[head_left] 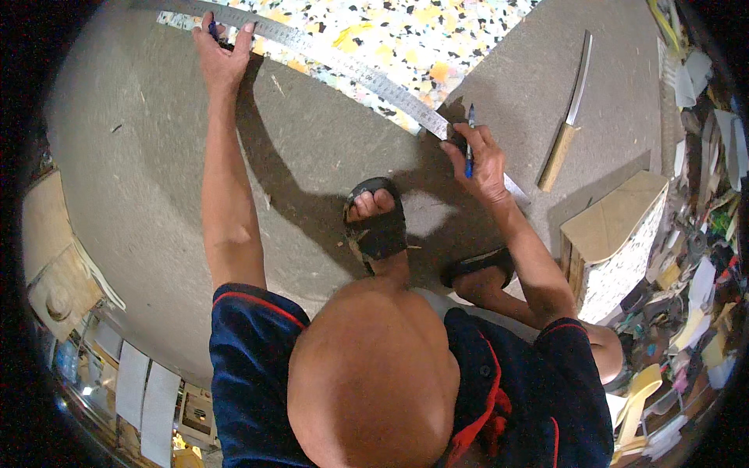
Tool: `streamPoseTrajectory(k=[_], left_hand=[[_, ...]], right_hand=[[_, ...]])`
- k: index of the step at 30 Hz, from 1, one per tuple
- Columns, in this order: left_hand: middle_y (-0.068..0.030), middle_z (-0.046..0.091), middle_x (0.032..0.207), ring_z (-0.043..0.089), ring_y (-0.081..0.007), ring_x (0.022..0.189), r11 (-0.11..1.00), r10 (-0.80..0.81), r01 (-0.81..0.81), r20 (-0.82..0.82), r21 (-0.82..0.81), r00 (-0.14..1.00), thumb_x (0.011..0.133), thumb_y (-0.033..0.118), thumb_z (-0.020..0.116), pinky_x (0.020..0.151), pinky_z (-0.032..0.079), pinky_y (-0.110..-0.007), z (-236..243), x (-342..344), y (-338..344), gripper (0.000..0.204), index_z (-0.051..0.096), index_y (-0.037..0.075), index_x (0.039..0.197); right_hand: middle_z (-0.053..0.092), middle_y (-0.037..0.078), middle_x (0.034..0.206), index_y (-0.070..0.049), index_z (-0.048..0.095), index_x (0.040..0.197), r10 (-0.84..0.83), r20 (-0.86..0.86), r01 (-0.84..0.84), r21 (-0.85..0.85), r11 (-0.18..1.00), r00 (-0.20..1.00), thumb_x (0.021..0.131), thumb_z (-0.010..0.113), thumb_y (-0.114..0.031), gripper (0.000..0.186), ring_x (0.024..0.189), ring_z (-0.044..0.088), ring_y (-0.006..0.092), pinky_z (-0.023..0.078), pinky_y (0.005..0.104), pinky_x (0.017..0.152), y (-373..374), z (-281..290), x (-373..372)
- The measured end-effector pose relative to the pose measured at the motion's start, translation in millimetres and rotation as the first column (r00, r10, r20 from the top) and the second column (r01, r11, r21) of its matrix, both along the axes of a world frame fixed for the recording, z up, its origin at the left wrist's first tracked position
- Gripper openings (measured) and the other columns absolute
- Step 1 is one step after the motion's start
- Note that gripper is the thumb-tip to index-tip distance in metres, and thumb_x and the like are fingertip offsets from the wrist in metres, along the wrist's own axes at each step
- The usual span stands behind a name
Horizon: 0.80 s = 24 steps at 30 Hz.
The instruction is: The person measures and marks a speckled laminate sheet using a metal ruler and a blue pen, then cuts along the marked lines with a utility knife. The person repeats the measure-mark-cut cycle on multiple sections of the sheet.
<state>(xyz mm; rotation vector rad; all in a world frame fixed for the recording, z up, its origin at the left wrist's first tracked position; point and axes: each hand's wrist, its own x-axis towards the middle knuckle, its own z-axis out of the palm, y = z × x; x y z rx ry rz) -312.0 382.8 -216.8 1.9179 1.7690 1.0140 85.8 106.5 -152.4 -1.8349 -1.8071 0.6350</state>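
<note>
A long metal ruler (355, 72) lies along the near edge of a speckled foam sheet (425, 47), which is white with yellow, black and pale blue flecks. At the far left, my left hand (222, 62) grips the ruler, thumb and fingertips pressed on it. A small dark blue item (212, 31) shows among its fingers; its kind is unclear. Beyond the sheet's near corner, my right hand (482, 160) is closed around a blue pen (470, 160), dark tip pointing away from me. Its thumb and fingers are also at the ruler, whose end shows past the hand.
A long knife (560, 152) with a wooden handle lies on the concrete floor (156, 195) at the right. Near it stands a foam block (624, 253) with a tan top. Scraps (702, 265) pile up along the right side. My sandaled foot (376, 218) is between my arms.
</note>
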Motion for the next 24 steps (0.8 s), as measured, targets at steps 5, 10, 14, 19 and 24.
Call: streamPoseTrajectory(k=[5, 10, 14, 19, 24], left_hand=[[-0.0171, 0.059, 0.119, 0.059, -0.0273, 0.109, 0.999, 0.008, -0.010, 0.037, 0.032, 0.999, 0.086, 0.045, 0.079, 0.090, 0.049, -0.037, -7.6, -3.8, -1.7, 0.090, 0.038, -0.004, 0.150], [-0.0180, 0.058, 0.121, 0.058, -0.0273, 0.111, 0.999, 0.026, -0.027, 0.041, 0.023, 0.999, 0.086, 0.045, 0.079, 0.090, 0.049, -0.037, -9.7, -4.4, 3.8, 0.091, 0.038, -0.005, 0.149], [-0.0199, 0.056, 0.126, 0.058, -0.0277, 0.113, 0.995, 0.038, -0.041, 0.026, 0.092, 0.999, 0.085, 0.042, 0.080, 0.094, 0.049, -0.038, -13.6, -4.1, 5.8, 0.087, 0.040, -0.001, 0.149], [-0.0334, 0.040, 0.148, 0.051, -0.0397, 0.131, 0.997, 0.057, -0.059, 0.031, 0.049, 0.998, 0.083, 0.033, 0.082, 0.108, 0.045, -0.045, -7.8, -15.0, -4.3, 0.088, 0.038, 0.003, 0.152], [-0.0378, 0.018, 0.160, 0.028, -0.0464, 0.149, 0.999, 0.023, -0.029, 0.141, 0.042, 0.990, 0.079, 0.035, 0.086, 0.114, 0.040, -0.051, 17.1, -24.5, -16.6, 0.099, 0.032, 0.004, 0.156]], right_hand=[[0.064, 0.016, 0.088, -0.005, 0.066, 0.114, -0.005, -0.026, 0.005, -0.006, 1.000, 1.000, 0.083, 0.083, -0.014, 0.036, 0.078, 0.066, 0.0344, 0.053, 0.0423, 0.067, -2.6, 3.4, -4.4], [0.064, 0.017, 0.088, -0.005, 0.066, 0.114, 0.003, -0.009, -0.003, -0.004, 1.000, 1.000, 0.083, 0.083, -0.013, 0.037, 0.077, 0.066, 0.0344, 0.053, 0.0419, 0.066, 5.5, -10.6, -1.1], [0.065, 0.017, 0.090, -0.005, 0.064, 0.117, 0.077, 0.002, -0.077, 0.105, 0.991, 0.997, 0.083, 0.083, -0.013, 0.039, 0.076, 0.066, 0.0344, 0.053, 0.0412, 0.065, 16.4, -18.8, -0.2], [0.065, 0.017, 0.093, -0.004, 0.063, 0.118, 0.103, 0.042, -0.099, -0.087, 0.991, 0.994, 0.085, 0.081, -0.011, 0.038, 0.081, 0.066, 0.0339, 0.054, 0.0411, 0.068, 7.9, 11.2, -14.5], [0.065, 0.018, 0.091, -0.007, 0.061, 0.130, 0.160, 0.031, -0.159, -0.044, 0.986, 0.987, 0.091, 0.072, -0.011, 0.041, 0.080, 0.067, 0.0377, 0.055, 0.0456, 0.069, 19.7, 51.9, -26.3]])
